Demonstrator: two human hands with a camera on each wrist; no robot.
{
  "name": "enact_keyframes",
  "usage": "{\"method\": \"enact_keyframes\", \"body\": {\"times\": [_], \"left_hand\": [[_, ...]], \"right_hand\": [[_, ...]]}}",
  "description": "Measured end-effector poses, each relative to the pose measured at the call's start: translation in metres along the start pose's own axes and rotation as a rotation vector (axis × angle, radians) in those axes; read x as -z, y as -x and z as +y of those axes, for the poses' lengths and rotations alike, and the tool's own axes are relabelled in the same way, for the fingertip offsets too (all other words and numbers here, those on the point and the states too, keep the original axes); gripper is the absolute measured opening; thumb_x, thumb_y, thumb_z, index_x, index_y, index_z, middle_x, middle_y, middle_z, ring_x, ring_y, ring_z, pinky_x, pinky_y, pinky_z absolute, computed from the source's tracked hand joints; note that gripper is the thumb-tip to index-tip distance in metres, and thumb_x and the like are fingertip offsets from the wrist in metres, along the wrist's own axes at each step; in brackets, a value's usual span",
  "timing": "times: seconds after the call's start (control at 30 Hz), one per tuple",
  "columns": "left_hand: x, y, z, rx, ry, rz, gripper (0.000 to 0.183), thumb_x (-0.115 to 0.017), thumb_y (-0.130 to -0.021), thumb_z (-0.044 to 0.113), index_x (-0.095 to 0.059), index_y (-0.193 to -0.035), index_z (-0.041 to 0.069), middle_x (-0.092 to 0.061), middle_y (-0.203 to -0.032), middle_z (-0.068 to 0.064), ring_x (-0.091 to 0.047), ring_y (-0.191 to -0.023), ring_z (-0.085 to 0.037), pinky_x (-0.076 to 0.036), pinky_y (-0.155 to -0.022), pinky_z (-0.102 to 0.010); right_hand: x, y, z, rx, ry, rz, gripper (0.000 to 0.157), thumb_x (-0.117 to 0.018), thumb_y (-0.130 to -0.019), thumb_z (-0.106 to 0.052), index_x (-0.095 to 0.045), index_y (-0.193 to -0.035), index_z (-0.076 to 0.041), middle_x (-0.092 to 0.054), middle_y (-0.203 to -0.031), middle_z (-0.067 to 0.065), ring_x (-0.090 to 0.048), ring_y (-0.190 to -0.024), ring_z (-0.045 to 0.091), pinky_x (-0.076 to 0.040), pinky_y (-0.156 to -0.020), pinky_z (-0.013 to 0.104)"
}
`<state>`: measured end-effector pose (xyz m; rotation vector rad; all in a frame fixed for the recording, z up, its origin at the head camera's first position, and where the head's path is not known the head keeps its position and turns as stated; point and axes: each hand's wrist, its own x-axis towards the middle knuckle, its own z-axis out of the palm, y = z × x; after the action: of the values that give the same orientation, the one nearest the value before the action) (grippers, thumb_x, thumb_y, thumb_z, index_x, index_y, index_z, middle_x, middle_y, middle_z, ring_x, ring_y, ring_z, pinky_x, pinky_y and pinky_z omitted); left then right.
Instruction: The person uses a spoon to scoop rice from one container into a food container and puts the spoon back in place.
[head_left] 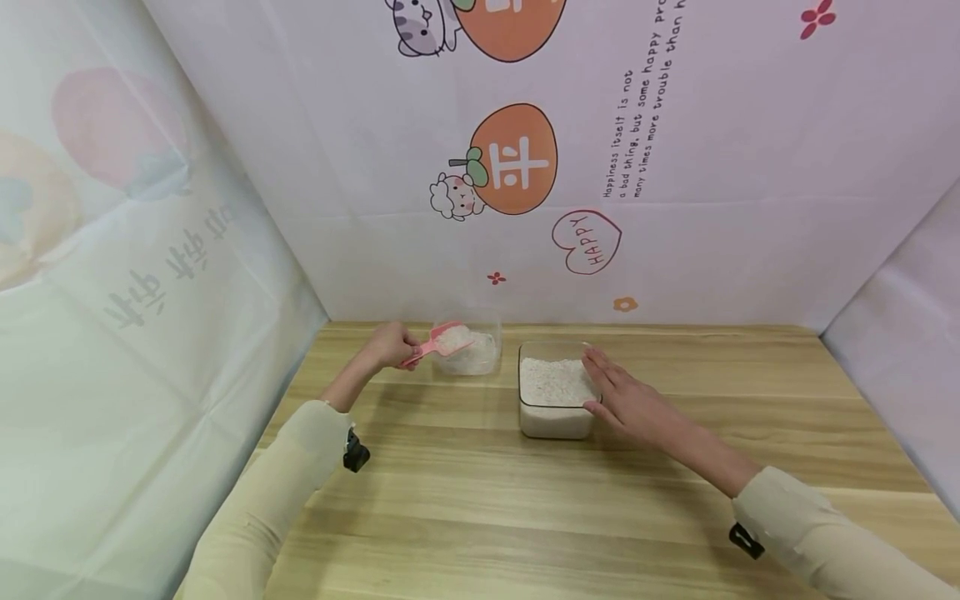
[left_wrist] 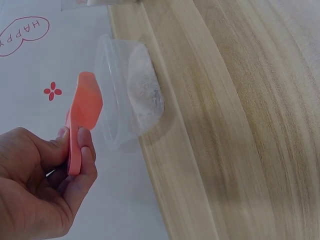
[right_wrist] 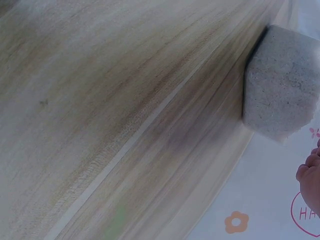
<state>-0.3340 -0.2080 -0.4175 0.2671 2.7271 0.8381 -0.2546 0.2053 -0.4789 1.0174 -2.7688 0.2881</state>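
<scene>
My left hand (head_left: 392, 344) pinches the handle of a pink scoop (head_left: 428, 347) between thumb and fingers. White grainy powder (head_left: 454, 337) fills the scoop's bowl, which is over a small clear plastic tub (head_left: 489, 365). Inside that tub lies more white powder (left_wrist: 145, 85), seen through its wall in the left wrist view. To the right stands a larger clear square container (head_left: 557, 425), holding off-white powder (head_left: 551, 382). Straight fingers of my right hand (head_left: 633, 406) rest along its right rim. Only part of this hand (right_wrist: 312, 182) shows in the right wrist view.
Both containers stand near the back of a wooden table (head_left: 465, 517). Behind them rises a white cloth wall (head_left: 375, 200) with printed cartoons and writing. Similar cloth (head_left: 150, 400) hangs on the left side and on the right.
</scene>
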Motion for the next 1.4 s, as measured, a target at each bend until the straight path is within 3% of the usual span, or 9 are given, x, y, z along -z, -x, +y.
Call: {"method": "enact_keyframes", "body": {"times": [0.23, 0.43, 0.63, 0.8, 0.97, 1.1, 1.4], "left_hand": [[-0.0012, -0.0022, -0.0001, -0.024, -0.081, 0.019, 0.020, -0.057, -0.089, 0.009, -0.073, -0.079, 0.000, -0.066, -0.059, -0.002, -0.057, -0.050, -0.006, -0.045, -0.048, -0.019], [-0.0014, -0.0034, 0.0023, -0.001, -0.135, 0.029, 0.019, -0.059, -0.088, 0.011, -0.073, -0.080, 0.001, -0.067, -0.061, -0.002, -0.057, -0.050, -0.006, -0.044, -0.048, -0.019], [-0.0022, -0.0047, 0.0006, -0.046, -0.191, 0.030, 0.025, -0.057, -0.089, 0.013, -0.072, -0.072, 0.001, -0.067, -0.059, -0.004, -0.056, -0.048, -0.007, -0.041, -0.047, -0.019], [-0.0026, -0.0052, -0.0003, -0.057, -0.203, 0.044, 0.027, -0.058, -0.088, 0.013, -0.071, -0.068, 0.002, -0.067, -0.059, -0.006, -0.061, -0.051, -0.015, -0.040, -0.046, -0.019], [-0.0017, -0.0029, 0.0023, -0.040, -0.196, 0.046, 0.026, -0.058, -0.089, 0.012, -0.071, -0.068, 0.003, -0.067, -0.061, -0.007, -0.065, -0.056, -0.018, -0.044, -0.049, -0.020], [-0.0012, -0.0019, 0.0040, -0.025, -0.208, 0.048, 0.024, -0.058, -0.089, 0.011, -0.071, -0.070, 0.003, -0.067, -0.061, -0.006, -0.063, -0.054, -0.013, -0.046, -0.051, -0.021], [-0.0021, -0.0021, 0.0078, 0.014, -0.286, 0.063, 0.021, -0.059, -0.089, 0.014, -0.073, -0.075, 0.006, -0.065, -0.058, 0.000, -0.058, -0.052, -0.012, -0.038, -0.049, -0.021]], "right_hand": [[-0.0006, -0.0001, -0.0002, 0.011, -0.005, 0.016, 0.068, -0.044, -0.097, -0.039, -0.021, -0.145, 0.003, -0.019, -0.153, 0.019, -0.021, -0.140, 0.032, -0.033, -0.104, 0.048], [-0.0009, -0.0006, 0.0001, 0.013, -0.006, 0.013, 0.068, -0.043, -0.097, -0.039, -0.021, -0.145, 0.003, -0.020, -0.152, 0.020, -0.021, -0.140, 0.032, -0.034, -0.104, 0.048], [-0.0014, -0.0011, 0.0003, 0.005, -0.011, 0.000, 0.068, -0.043, -0.097, -0.039, -0.019, -0.146, 0.002, -0.017, -0.154, 0.018, -0.019, -0.141, 0.030, -0.032, -0.105, 0.047], [-0.0018, -0.0015, 0.0005, 0.011, -0.008, 0.007, 0.068, -0.044, -0.097, -0.038, -0.019, -0.146, 0.003, -0.017, -0.153, 0.019, -0.019, -0.141, 0.031, -0.031, -0.106, 0.047], [-0.0017, -0.0016, 0.0010, 0.018, -0.001, 0.017, 0.068, -0.044, -0.097, -0.038, -0.020, -0.146, 0.003, -0.019, -0.153, 0.020, -0.019, -0.141, 0.031, -0.031, -0.106, 0.048], [-0.0007, -0.0019, 0.0010, 0.014, -0.006, 0.011, 0.068, -0.044, -0.097, -0.038, -0.019, -0.146, 0.002, -0.018, -0.153, 0.019, -0.018, -0.142, 0.030, -0.030, -0.107, 0.047], [0.0003, -0.0011, -0.0003, 0.008, -0.005, 0.008, 0.068, -0.043, -0.097, -0.039, -0.020, -0.146, 0.002, -0.018, -0.153, 0.018, -0.019, -0.141, 0.030, -0.030, -0.107, 0.046]]}}
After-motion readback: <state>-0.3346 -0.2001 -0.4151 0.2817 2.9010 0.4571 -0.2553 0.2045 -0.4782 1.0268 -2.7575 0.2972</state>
